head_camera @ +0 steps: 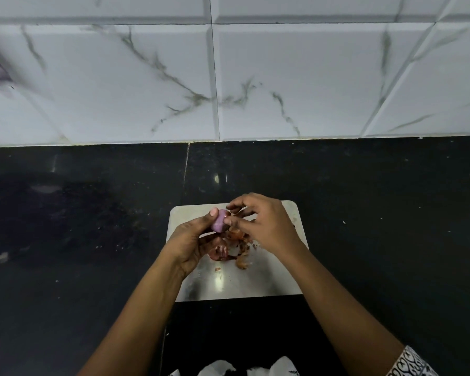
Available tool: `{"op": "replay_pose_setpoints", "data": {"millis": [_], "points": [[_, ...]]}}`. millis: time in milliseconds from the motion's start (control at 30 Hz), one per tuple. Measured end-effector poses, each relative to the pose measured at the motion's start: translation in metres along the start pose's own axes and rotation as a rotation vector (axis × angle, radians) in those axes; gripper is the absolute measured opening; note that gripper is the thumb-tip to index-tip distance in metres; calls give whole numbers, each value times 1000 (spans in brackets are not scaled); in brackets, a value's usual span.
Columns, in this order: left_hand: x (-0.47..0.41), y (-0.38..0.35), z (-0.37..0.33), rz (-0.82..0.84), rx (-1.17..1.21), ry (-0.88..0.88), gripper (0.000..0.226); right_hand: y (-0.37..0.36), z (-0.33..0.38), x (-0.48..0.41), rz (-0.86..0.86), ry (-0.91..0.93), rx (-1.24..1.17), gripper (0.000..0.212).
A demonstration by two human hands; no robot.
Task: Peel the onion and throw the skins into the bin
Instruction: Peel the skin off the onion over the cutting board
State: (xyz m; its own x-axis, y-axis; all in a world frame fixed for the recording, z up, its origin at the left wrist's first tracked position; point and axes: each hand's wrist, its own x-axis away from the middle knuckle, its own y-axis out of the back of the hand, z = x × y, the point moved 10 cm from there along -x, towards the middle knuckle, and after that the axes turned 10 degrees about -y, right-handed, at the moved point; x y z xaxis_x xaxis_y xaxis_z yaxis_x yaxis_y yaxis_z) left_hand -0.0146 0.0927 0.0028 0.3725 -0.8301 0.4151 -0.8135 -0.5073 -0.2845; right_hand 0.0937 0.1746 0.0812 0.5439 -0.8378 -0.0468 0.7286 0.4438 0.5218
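Onion peeling at frame centre — both hands busy.
Left hand [194, 240] grips the onion [218, 224] above the metal board [277, 275]; right hand [261, 222] pinches a skin [235, 211] — loose skins [236, 248] lie below.

Both forearms bare; right sleeve [411, 362] short, white w/ black swirl print.

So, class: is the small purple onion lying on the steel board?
No, the left hand grips the small purple onion above the steel board.
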Motion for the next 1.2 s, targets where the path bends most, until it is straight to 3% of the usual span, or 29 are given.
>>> {"op": "replay_pose_setpoints", "data": {"millis": [333,633,833,933,1033,1100,1200], "points": [[2,3,-8,-15,37,-87,17,2,17,1,-95,104,111,8],[3,0,-6,101,163,-86,34,8,-10,-16,-112,-103,107,5],[1,8,1,84,174,-99,34,-16,-27,-13,101,-140,348,23],[0,12,2,63,141,-124,30,-19,-25,-8,95,-109,422,23],[3,12,1,69,133,-147,31,-4,-20,-3,-55,-117,333,11],[4,13,-2,65,102,-182,34,7,-18,1,-146,-145,233,16],[7,14,-17,71,-65,-364,47,-4,-23,3,27,-278,-115,21]]}}
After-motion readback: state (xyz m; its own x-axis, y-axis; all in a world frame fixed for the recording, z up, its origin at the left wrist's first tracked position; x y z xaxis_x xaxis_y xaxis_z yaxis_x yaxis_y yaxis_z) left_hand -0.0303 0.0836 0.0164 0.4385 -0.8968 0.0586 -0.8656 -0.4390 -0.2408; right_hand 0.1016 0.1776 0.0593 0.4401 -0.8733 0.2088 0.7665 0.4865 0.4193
